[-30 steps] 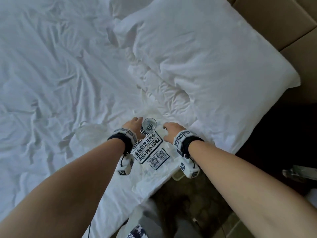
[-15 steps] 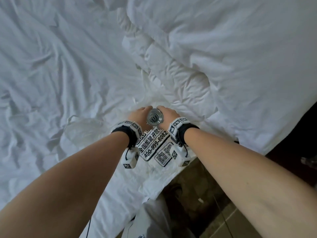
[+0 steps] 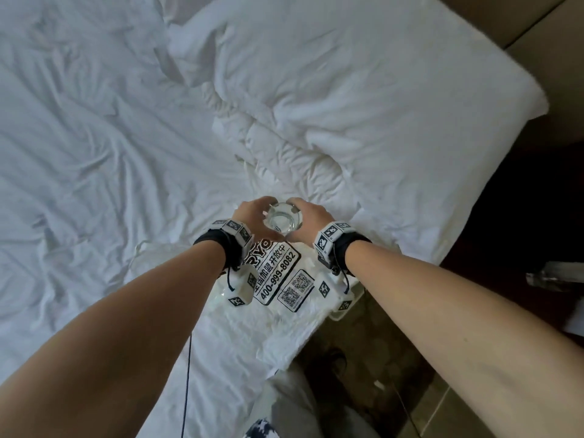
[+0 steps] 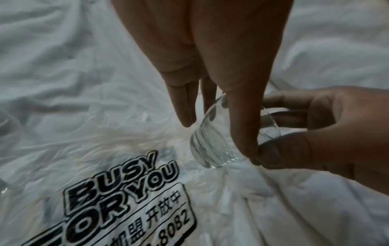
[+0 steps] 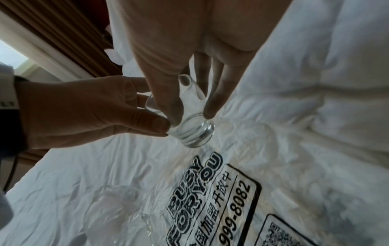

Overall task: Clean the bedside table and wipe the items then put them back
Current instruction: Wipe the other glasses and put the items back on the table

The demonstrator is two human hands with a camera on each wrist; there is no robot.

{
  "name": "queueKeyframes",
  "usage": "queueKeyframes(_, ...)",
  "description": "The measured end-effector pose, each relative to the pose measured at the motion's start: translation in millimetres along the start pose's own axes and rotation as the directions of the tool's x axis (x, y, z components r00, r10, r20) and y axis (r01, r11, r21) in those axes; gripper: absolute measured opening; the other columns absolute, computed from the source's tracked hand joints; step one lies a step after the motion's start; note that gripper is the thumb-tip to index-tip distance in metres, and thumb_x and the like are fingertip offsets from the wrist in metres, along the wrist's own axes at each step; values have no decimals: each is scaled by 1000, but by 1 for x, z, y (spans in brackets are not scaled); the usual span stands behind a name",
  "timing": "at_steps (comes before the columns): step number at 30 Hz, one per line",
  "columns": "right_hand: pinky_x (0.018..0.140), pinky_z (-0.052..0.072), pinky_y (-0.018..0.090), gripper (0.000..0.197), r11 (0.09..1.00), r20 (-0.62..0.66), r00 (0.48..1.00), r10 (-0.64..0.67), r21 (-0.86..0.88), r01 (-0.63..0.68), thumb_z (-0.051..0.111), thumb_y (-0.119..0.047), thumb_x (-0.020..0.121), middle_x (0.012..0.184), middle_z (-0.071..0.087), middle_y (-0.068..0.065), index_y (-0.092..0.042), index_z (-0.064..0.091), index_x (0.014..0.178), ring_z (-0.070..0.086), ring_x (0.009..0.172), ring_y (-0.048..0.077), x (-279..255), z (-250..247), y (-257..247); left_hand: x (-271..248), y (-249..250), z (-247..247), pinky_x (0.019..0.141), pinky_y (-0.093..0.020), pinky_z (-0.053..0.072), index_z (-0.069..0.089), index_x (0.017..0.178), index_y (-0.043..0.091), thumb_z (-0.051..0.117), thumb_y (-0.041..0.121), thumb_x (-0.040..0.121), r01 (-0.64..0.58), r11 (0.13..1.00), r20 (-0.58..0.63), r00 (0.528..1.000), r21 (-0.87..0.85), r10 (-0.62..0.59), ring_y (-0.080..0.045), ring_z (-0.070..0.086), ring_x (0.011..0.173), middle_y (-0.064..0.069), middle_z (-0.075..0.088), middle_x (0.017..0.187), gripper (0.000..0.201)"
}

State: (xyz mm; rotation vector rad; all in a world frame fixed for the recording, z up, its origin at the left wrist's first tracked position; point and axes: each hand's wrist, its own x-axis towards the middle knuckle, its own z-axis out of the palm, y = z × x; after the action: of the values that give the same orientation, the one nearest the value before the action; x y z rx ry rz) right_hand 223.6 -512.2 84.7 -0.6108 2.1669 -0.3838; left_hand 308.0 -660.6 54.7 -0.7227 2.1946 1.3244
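Rumpled white bedsheet [image 3: 94, 147] below, printed clear plastic bag [image 3: 284, 276] spread on it, probably as protection. Left hand [image 3: 252, 216] and right hand [image 3: 311, 221] both clasp the small clear glass tumbler [image 3: 282, 221], held above the bag, likely for wiping.

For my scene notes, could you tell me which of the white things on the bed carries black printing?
The plastic bag at the bed's near edge: it bears black lettering and QR codes, while the pillow and sheet are plain.
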Motion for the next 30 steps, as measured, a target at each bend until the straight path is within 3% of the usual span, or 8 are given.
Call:
queueKeyframes(8, 92, 46, 28, 89, 996, -157, 984, -89, -14, 88, 89, -34, 62, 127, 59, -1, -24, 44, 137, 60, 109, 20, -94, -82, 1, -62, 109, -11, 90, -38, 55, 59, 121, 18, 95, 30, 50, -154, 983, -23, 987, 105, 157, -19, 68, 95, -1, 70, 109, 81)
queueKeyframes(11, 88, 48, 28, 86, 994, -232, 967, -105, -33, 100, 90, -41, 59, 122, 62, -2, -27, 45, 131, 62, 104, 23, -135, -113, 14, -87, 158, -3, 89, -40, 54, 59, 121, 19, 94, 36, 51, -250, 942, -21, 965, 225, 262, -22, 67, 96, -2, 70, 108, 80)
queueKeyframes(15, 86, 50, 29, 83, 997, -307, 949, -79, -5, 81, 91, -42, 54, 116, 63, -6, -32, 46, 124, 61, 99, 21, -193, -148, 46, -120, 228, 22, 90, -35, 51, 54, 129, 16, 91, 31, 61, -341, 853, 54, 936, 396, 348, -24, 64, 98, -4, 68, 111, 78)
queueKeyframes(20, 89, 51, 30, 85, 998, -402, 914, -47, 28, 63, 90, -48, 51, 108, 62, -13, -38, 47, 123, 62, 103, 16, -265, -182, 106, -149, 301, 77, 90, -35, 51, 56, 127, 19, 92, 32, 59, -443, 785, 96, 889, 433, 448, -23, 65, 95, 0, 69, 107, 78)
queueKeyframes(22, 84, 49, 26, 83, 999, -426, 905, -17, 33, 35, 89, -44, 55, 103, 60, -14, -36, 47, 126, 61, 98, 14, -295, -197, 136, -159, 330, 106, 92, -35, 49, 55, 129, 20, 92, 35, 58, -480, 760, 108, 867, 439, 486, -22, 65, 96, 2, 69, 108, 81)
queueKeyframes(26, 85, 55, 35, 85, 996, -487, 872, 46, 87, -3, 88, -46, 51, 115, 66, -4, -43, 47, 125, 64, 101, 21, -352, -217, 206, -176, 384, 174, 92, -34, 50, 54, 131, 24, 91, 39, 59, -541, 707, 143, 828, 456, 542, -19, 64, 99, 4, 67, 111, 82)
queueKeyframes(30, 82, 54, 32, 86, 989, -523, 847, 95, 150, -18, 89, -47, 51, 114, 67, -5, -44, 45, 125, 64, 101, 19, -406, -224, 280, -190, 433, 253, 93, -42, 50, 51, 133, 26, 89, 41, 61, -570, 645, 200, 807, 509, 555, -23, 61, 106, 0, 66, 118, 83)
